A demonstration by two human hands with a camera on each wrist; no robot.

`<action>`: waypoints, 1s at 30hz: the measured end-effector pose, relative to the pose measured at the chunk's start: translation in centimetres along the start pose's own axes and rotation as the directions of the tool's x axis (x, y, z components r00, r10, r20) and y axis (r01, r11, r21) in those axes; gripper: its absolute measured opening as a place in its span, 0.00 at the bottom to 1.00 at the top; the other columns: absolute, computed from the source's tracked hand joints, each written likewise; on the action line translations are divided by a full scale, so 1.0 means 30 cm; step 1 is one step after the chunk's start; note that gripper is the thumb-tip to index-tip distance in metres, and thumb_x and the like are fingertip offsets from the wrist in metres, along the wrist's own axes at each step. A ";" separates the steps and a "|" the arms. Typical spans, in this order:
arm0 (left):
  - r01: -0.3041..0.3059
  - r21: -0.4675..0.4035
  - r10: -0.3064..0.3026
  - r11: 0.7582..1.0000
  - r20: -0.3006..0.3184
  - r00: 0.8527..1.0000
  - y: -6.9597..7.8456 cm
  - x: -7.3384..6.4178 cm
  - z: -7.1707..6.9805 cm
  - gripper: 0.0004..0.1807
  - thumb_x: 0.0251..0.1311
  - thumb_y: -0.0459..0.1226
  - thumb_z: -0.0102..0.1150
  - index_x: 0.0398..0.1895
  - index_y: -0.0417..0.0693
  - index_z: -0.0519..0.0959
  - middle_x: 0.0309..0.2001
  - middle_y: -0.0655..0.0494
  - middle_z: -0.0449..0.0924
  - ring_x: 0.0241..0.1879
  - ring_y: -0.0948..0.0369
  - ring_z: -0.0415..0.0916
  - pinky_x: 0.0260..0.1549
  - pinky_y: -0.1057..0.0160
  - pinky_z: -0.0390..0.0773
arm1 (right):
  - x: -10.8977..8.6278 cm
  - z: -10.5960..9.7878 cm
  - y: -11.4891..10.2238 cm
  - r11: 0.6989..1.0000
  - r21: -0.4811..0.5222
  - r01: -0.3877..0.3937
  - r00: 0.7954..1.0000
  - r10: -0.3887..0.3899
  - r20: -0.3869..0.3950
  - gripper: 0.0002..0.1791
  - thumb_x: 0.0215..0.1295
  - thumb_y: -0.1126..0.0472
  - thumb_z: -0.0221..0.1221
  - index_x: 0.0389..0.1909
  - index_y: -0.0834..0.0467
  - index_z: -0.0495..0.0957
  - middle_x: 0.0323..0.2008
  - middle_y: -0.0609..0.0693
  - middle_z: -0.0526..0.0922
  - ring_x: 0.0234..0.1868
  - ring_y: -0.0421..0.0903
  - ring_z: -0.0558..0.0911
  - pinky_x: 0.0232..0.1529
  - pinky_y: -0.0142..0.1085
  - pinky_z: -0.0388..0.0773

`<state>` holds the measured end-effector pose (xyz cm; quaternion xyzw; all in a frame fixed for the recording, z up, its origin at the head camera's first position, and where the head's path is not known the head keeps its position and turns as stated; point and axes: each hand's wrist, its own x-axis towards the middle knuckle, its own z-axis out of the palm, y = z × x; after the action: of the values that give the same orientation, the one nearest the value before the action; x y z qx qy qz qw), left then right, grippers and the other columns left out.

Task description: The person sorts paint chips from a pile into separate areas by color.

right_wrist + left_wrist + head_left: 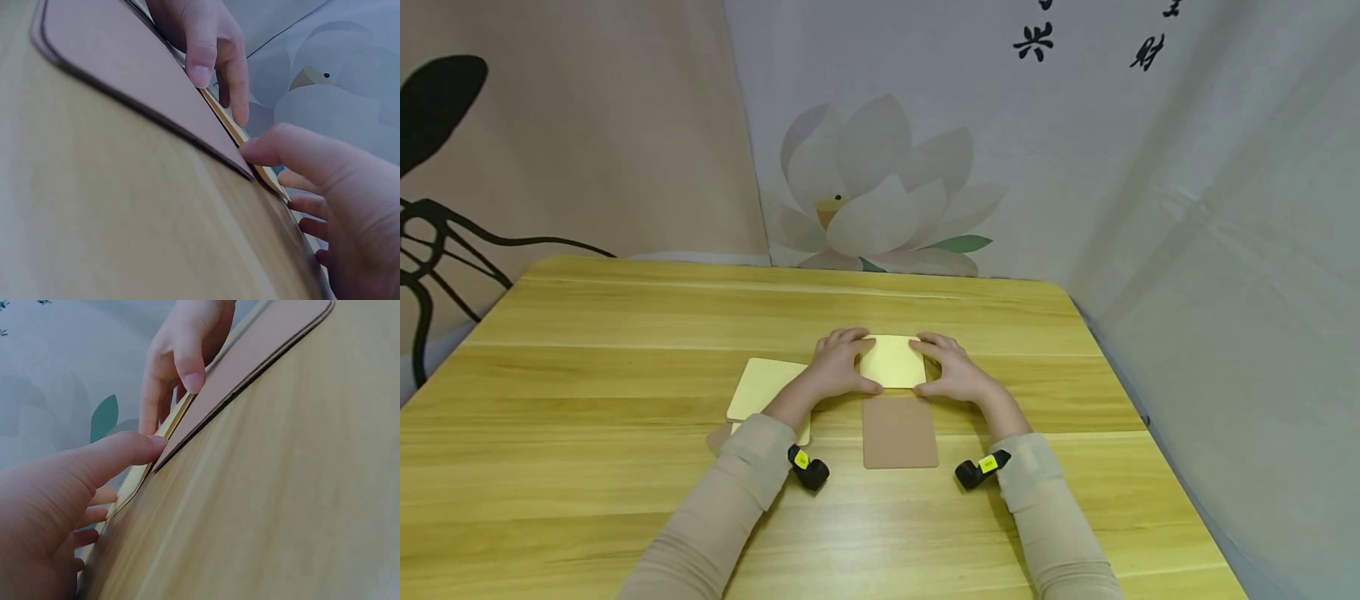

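Observation:
A pale yellow square card [892,363] with rounded corners lies low at the table's middle, held between both hands. My left hand [841,367] grips its left side, thumb at the near corner and fingers at the far one. On the opposite side my right hand [953,372] grips it the same way. Seen from the left wrist, the yellow card [129,487] shows its thin edge beside the thumb. Just nearer me is a brown square card [900,433]; the right wrist view shows a doubled edge on the brown card [119,69].
Left of my left forearm lie a yellow card [763,387], another yellow card [803,430] partly under it, and a brown card's corner [718,437]. All rest on a wooden table [625,500]. A printed curtain [880,192] hangs behind its far edge.

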<state>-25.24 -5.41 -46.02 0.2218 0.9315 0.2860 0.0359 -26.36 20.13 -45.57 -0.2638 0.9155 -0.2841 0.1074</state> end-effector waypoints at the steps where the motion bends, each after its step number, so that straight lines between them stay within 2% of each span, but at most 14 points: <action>1: -0.001 0.002 0.001 1.000 0.000 1.000 0.000 0.000 0.000 0.49 0.43 0.55 0.73 0.67 0.42 0.67 0.70 0.46 0.57 0.69 0.46 0.49 0.63 0.43 0.47 | 0.000 0.000 -0.001 1.000 -0.003 -0.004 1.000 0.004 0.001 0.46 0.53 0.50 0.68 0.73 0.51 0.59 0.73 0.53 0.51 0.72 0.55 0.46 0.65 0.59 0.50; 11: 0.004 -0.009 -0.004 1.000 -0.001 1.000 0.000 -0.004 -0.001 0.49 0.43 0.56 0.73 0.68 0.43 0.67 0.71 0.48 0.55 0.69 0.47 0.48 0.63 0.43 0.46 | 0.000 0.002 0.000 1.000 -0.011 0.008 1.000 -0.008 0.003 0.46 0.54 0.50 0.68 0.73 0.51 0.59 0.73 0.53 0.50 0.72 0.56 0.45 0.65 0.59 0.48; 16: -0.014 -0.014 0.014 1.000 -0.007 1.000 0.013 -0.011 -0.008 0.50 0.43 0.56 0.73 0.68 0.42 0.66 0.71 0.48 0.55 0.69 0.47 0.48 0.63 0.42 0.46 | -0.003 -0.002 -0.007 1.000 0.002 0.003 1.000 -0.003 -0.007 0.46 0.54 0.49 0.68 0.73 0.51 0.58 0.73 0.51 0.50 0.72 0.54 0.45 0.65 0.59 0.48; 24: -0.070 -0.010 0.070 0.997 -0.016 0.997 0.015 -0.034 -0.034 0.50 0.44 0.56 0.73 0.69 0.43 0.65 0.72 0.49 0.55 0.69 0.47 0.47 0.63 0.40 0.44 | -0.016 -0.008 -0.042 1.000 0.007 0.001 0.997 -0.001 -0.072 0.47 0.53 0.45 0.69 0.73 0.51 0.59 0.73 0.50 0.51 0.72 0.55 0.46 0.63 0.63 0.48; 30: -0.108 0.013 0.108 0.994 -0.023 0.994 0.012 -0.064 -0.071 0.50 0.44 0.56 0.73 0.69 0.42 0.65 0.71 0.48 0.55 0.69 0.47 0.48 0.62 0.40 0.45 | -0.025 -0.006 -0.078 1.000 -0.021 0.019 0.991 -0.021 -0.129 0.49 0.51 0.42 0.69 0.72 0.53 0.60 0.72 0.50 0.53 0.71 0.56 0.49 0.64 0.62 0.48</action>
<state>-23.78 -7.08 -44.17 0.2688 0.9202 0.2846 0.0081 -24.82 18.99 -44.04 -0.2552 0.9206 -0.2925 0.0426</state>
